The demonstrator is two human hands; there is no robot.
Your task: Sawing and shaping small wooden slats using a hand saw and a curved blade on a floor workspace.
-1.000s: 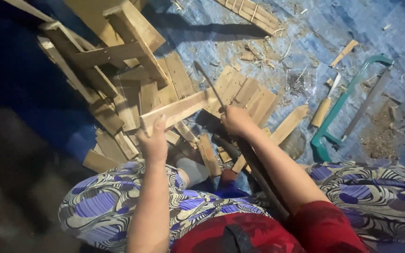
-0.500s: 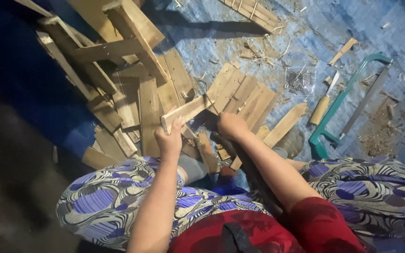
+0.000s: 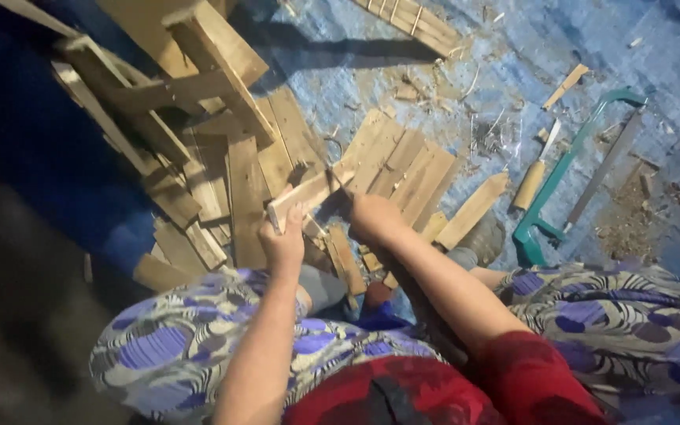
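Wood strip: left hand is clamping its near end at centre frame, while right hand is closing on a blade, barely visible, at three o'clock. Blade risks slipping toward the holding fingers; the loose slat pile at twelve o'clock is giving poor support.

Compared with a second ago, the left hand sits closer to the right hand, having shifted toward three o'clock and a little up, and it now grips the near end of the wooden slat instead of resting open beside it. The slat's near end is drawn toward six o'clock and its far end tips toward one o'clock. The right hand is lower, toward six o'clock, and the thin blade that rose from it toward eleven o'clock no longer shows clearly.
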